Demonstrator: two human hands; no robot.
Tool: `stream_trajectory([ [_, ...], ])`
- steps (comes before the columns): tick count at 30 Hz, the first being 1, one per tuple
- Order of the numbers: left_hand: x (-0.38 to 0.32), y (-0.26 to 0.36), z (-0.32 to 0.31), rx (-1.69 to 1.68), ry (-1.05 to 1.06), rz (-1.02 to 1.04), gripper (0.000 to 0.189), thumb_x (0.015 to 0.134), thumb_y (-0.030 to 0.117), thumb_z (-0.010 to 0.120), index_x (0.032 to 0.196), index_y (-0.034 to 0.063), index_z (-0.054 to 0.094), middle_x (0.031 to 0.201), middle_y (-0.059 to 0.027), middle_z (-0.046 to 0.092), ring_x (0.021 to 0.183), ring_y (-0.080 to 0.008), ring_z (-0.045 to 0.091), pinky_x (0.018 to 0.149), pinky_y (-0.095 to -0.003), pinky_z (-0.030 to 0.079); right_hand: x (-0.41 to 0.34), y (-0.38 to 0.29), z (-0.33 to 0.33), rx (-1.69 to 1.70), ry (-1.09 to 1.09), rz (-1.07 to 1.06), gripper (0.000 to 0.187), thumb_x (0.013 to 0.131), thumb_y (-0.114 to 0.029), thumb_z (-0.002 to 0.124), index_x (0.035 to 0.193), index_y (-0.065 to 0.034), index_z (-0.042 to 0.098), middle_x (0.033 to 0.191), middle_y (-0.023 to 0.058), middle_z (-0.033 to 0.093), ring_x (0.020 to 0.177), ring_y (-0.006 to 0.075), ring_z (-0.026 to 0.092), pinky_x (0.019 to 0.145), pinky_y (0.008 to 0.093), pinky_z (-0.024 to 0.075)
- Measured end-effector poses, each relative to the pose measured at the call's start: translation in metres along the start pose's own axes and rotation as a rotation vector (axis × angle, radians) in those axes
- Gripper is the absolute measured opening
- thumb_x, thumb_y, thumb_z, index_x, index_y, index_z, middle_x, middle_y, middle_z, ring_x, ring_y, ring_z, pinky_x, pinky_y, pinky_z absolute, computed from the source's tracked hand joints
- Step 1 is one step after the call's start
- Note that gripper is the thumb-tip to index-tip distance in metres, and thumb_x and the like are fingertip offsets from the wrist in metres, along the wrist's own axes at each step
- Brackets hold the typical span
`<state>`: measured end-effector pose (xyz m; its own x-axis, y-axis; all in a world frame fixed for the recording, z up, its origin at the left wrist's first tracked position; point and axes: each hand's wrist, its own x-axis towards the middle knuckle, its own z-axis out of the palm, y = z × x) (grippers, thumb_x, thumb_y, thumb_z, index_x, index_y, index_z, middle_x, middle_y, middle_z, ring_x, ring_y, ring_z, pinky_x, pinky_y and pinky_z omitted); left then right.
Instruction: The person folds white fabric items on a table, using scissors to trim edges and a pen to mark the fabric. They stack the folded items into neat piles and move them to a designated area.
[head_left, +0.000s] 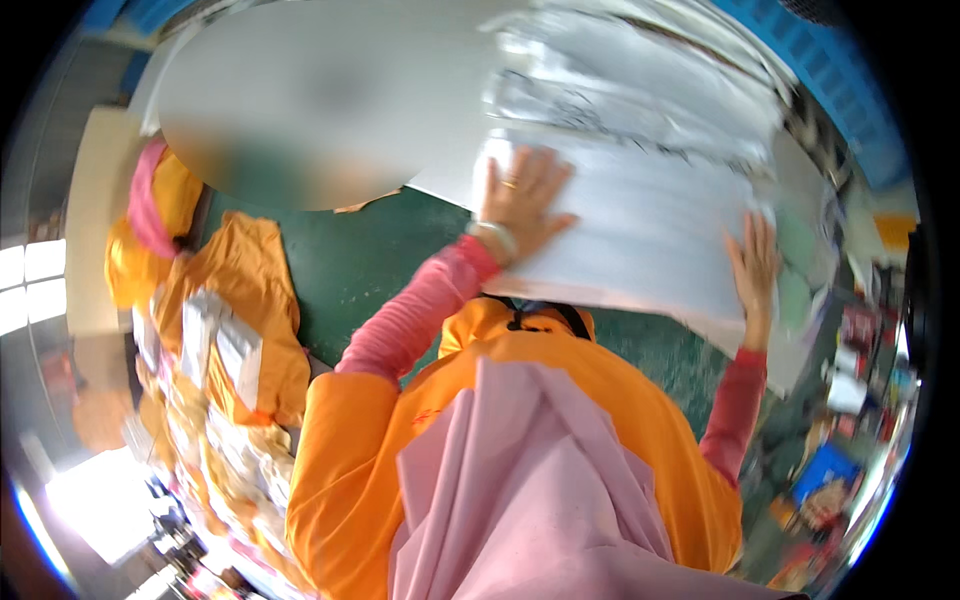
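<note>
My left hand lies flat with spread fingers on the left part of a white sheet, which looks like paper or thin film. A ring and a pale bracelet show on that hand. At the sheet's right edge, my right hand is laid out straight, its thumb pointing inward. Neither hand grips anything. Beyond the sheet, crinkled clear plastic packaging with dark marks covers pale material. A pinkish edge runs along the near side of the sheet, which rests on a green table.
Orange cloth pieces and whitish bundles are piled at my left. A pink-and-yellow fabric bundle stands at the far left. Blue slatted plastic borders the far right. Clutter fills the right side. A blurred patch hides the upper left.
</note>
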<state>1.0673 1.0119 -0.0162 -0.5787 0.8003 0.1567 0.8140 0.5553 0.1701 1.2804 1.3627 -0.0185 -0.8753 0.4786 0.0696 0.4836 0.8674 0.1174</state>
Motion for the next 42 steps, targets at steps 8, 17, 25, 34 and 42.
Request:
stream_trajectory([
  [8,-0.004,-0.169,0.023,-0.490,0.402,-0.248,0.055,0.077,0.022,0.063,0.126,0.0119,0.040,0.130,-0.0102,0.038,0.121,-0.0257,0.036,0.095,-0.0472,0.030,0.005,-0.002,-0.003,0.130,0.050,-0.099,0.052,0.089,-0.037,0.038,0.135,-0.0146,0.030,0.140,0.0108,0.025,0.128,0.0314,0.022,0.103,0.0423,0.0175],
  [17,-0.110,-0.685,0.009,-0.986,1.101,-1.613,0.049,0.064,0.028,0.077,0.095,-0.0028,0.057,0.074,-0.0110,0.055,0.058,-0.0244,0.053,0.053,-0.0352,0.046,0.051,-0.056,-0.029,0.482,0.199,0.235,0.045,0.091,-0.025,0.036,0.129,0.0003,0.036,0.133,0.0133,0.037,0.125,0.0253,0.031,0.104,0.0348,0.0201],
  [25,-0.142,-0.762,-0.019,-0.831,0.767,-1.352,0.014,0.074,0.011,0.062,0.062,0.0031,0.058,0.068,-0.0050,0.057,0.055,-0.0157,0.053,0.050,-0.0262,0.044,0.242,-0.407,-0.090,1.360,-0.219,-0.160,0.044,0.091,-0.032,0.040,0.123,-0.0018,0.043,0.124,0.0126,0.046,0.114,0.0195,0.043,0.098,0.0320,0.0298],
  [34,-0.155,-0.464,-0.186,-1.341,0.459,-0.662,0.041,0.067,0.014,0.056,0.103,-0.0037,0.049,0.086,-0.0033,0.055,0.076,-0.0092,0.051,0.064,-0.0210,0.041,0.307,-0.778,-0.046,2.083,-1.291,0.808,0.099,0.068,-0.046,0.070,0.132,0.0041,0.013,0.125,0.0255,0.037,0.117,0.0334,0.040,0.097,0.0429,0.0348],
  [42,-0.242,-0.388,-0.246,-1.144,0.793,-0.756,0.059,0.062,0.019,0.060,0.113,-0.0063,0.046,0.107,-0.0181,0.051,0.096,-0.0286,0.051,0.083,-0.0399,0.041,0.304,-0.673,-0.033,2.316,-0.764,0.597,0.030,0.069,-0.003,0.063,0.098,-0.0005,0.053,0.090,0.0090,0.058,0.081,0.0190,0.059,0.071,0.0319,0.0515],
])
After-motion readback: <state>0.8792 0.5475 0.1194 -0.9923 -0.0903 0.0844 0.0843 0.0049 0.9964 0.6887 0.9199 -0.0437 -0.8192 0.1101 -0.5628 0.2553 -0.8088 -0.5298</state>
